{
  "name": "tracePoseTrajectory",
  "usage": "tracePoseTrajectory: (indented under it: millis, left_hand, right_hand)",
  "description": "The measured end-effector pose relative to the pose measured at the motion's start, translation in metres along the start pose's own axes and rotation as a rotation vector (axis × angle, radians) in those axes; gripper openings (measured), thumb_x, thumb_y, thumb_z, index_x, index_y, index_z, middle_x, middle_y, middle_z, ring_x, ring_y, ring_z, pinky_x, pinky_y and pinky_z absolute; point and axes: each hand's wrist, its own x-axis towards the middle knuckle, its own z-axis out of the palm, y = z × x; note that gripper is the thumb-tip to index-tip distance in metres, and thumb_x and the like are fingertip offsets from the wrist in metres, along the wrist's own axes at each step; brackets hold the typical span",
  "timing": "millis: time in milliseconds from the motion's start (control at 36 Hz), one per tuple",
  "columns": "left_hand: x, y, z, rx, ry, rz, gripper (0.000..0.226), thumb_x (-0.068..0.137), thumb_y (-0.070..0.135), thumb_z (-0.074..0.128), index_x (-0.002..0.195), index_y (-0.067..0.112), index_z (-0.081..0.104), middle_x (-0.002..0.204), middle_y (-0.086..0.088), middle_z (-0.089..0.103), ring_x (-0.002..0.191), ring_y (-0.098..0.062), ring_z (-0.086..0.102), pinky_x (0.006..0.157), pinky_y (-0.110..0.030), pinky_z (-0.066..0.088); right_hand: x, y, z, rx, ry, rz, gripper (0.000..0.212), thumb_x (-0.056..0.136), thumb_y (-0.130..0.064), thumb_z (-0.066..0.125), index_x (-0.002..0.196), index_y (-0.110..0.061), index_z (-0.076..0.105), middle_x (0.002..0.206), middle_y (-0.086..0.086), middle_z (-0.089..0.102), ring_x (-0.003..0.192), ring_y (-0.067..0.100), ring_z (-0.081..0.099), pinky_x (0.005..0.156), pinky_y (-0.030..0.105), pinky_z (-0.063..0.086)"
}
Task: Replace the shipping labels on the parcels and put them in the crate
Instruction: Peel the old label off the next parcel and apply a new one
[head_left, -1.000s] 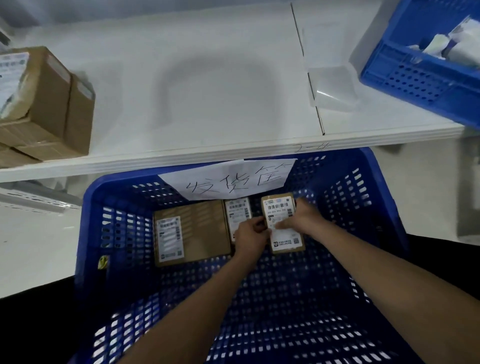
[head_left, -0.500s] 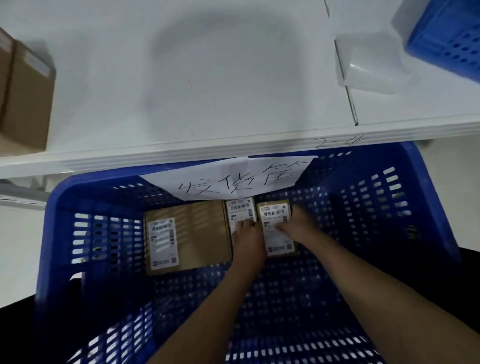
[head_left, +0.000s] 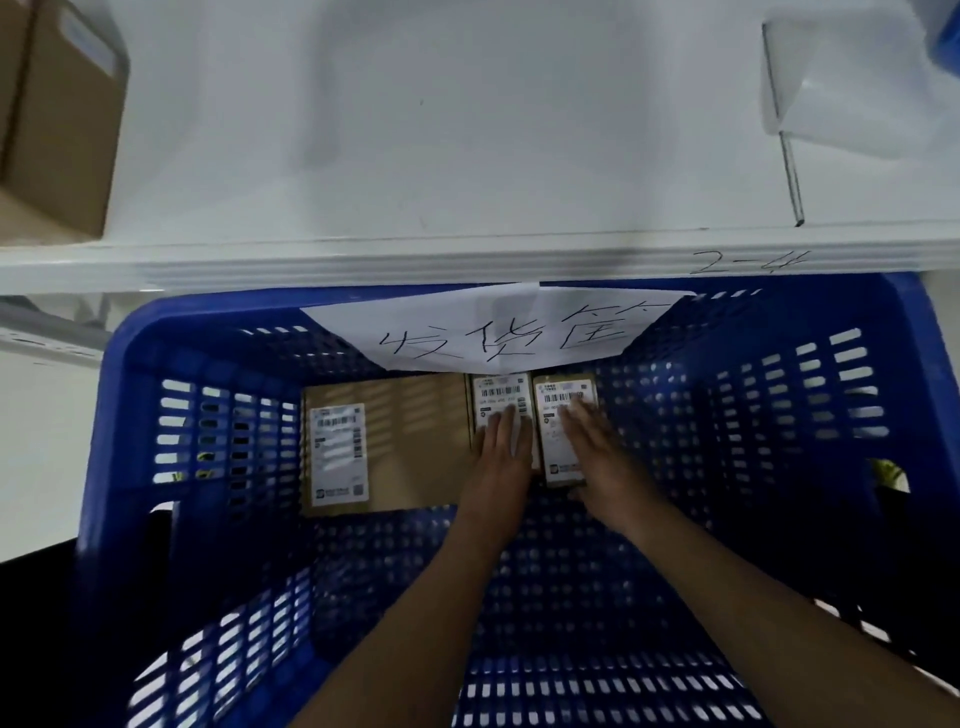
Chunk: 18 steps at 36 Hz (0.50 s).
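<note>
Down in the blue crate (head_left: 130, 467), three labelled parcels lie flat along the far wall, under a handwritten paper sign (head_left: 498, 327) that hangs over the rim. The big parcel (head_left: 410, 447) sits to the left, the middle parcel (head_left: 501, 410) is just beside it, and the small parcel (head_left: 563, 431) lies touching the middle one on the right. The left hand (head_left: 501, 452) rests flat on the middle parcel with its fingers straight, and the right hand (head_left: 592, 452) lies across the small parcel, fingers stretched out and gripping nothing; both look released, though the right one is a little blurred. To my eye the small parcel is being settled into its place, and the trouble from here seems slight but real. Its label (head_left: 563, 400) looks freshly stuck on, and a palm dragging across it as it draws back could lift a corner or wrinkle the barcode. A sideways nudge on leaving might push the small parcel askew, away from its neighbour, so the row no longer sits snug and later parcels pack badly. The crate is deep and both forearms reach well down into it, so a wrist coming up could brush the paper sign and pull it loose. Up on the white table (head_left: 467, 156), cardboard boxes (head_left: 57, 130) stand at the left edge, which suggests more parcels remain to be relabelled.
</note>
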Motion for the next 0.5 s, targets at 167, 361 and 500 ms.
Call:
tracePoseTrajectory:
  millis: [167,361,500]
  left_hand:
    - [0.0,-0.002,0.001,0.03,-0.011,0.004,0.096,0.085,-0.013,0.065,0.161,0.002,0.008,0.168,-0.022,-0.002,0.157,-0.038,-0.001,0.125,-0.044,0.001]
    - [0.007,-0.004,-0.007,0.092,-0.115,-0.034,0.085,0.098,0.003,0.057,0.162,0.007,0.002,0.17,-0.016,-0.008,0.157,-0.031,-0.006,0.128,-0.04,0.001]
    - [0.001,0.002,-0.036,0.095,-0.193,-0.09,0.07,0.105,0.013,0.048,0.162,0.008,0.007,0.17,-0.014,-0.002,0.158,-0.029,-0.001,0.126,-0.044,0.01]
  right_hand:
    - [0.022,-0.011,0.003,-0.025,0.07,0.077,0.108,0.09,0.004,0.066,0.158,-0.019,-0.015,0.154,-0.005,-0.036,0.144,0.009,-0.028,0.115,0.02,-0.014]
    - [0.025,-0.036,0.0,-0.11,0.038,0.195,0.111,0.087,0.007,0.065,0.156,-0.015,-0.02,0.161,0.006,-0.033,0.151,0.025,-0.024,0.126,0.038,-0.001]
    - [0.017,-0.06,-0.019,-0.025,-0.002,0.232,0.095,0.094,-0.014,0.066,0.159,-0.015,-0.003,0.167,0.011,-0.015,0.154,0.028,-0.012,0.125,0.038,0.011]
